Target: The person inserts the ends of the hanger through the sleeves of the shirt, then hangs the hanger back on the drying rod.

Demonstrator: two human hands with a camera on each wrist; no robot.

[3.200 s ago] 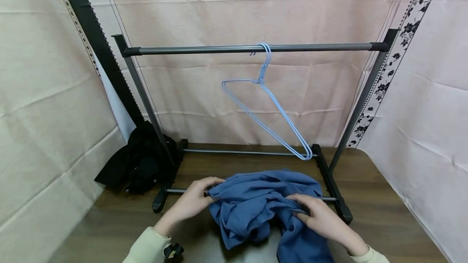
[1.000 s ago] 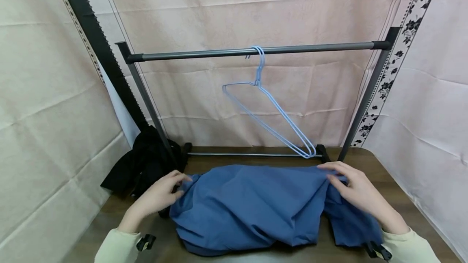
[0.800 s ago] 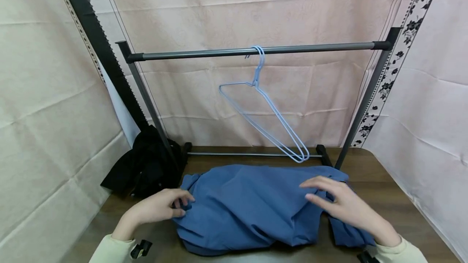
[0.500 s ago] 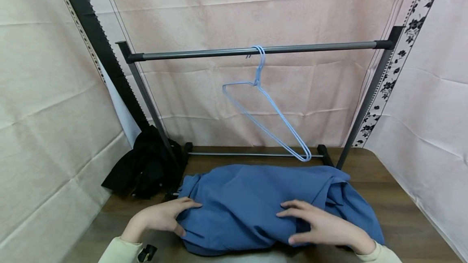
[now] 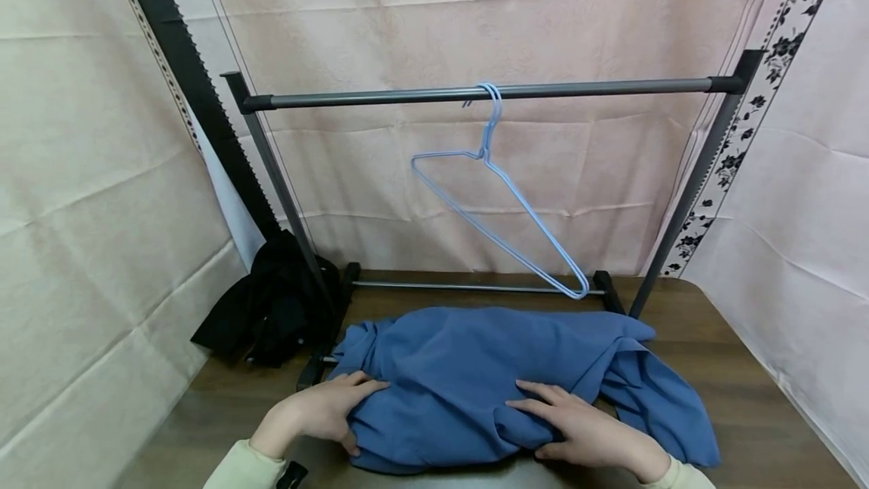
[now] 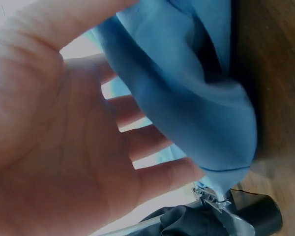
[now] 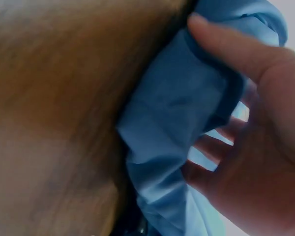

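Note:
A crumpled blue garment point(image 5: 462, 368) lies across the near part of the table, a sleeve-like length trailing to the right. On its left end rests my left hand point(image 5: 319, 412), fingers over the top and thumb by the near edge. The left wrist view shows those fingers spread and fairly straight against the cloth point(image 6: 187, 108). My right hand point(image 5: 577, 429) touches the garment right of its middle. Its fingers lie on top, and in the right wrist view the thumb point(image 7: 221, 42) is at the fabric's edge, the palm apart from it.
A dark metal clothes rack point(image 5: 380, 99) stands behind the garment. Light blue hangers point(image 5: 505, 179) hang from its bar, tilted down to the right. A black cloth bundle point(image 5: 274, 300) lies by the rack's left leg. Pale curtains point(image 5: 109, 210) enclose the wooden table point(image 5: 706, 368).
The garment went from bunched up to spread wide across the table. Both hands then left its ends and moved inward and nearer; the right one travelled left onto the cloth.

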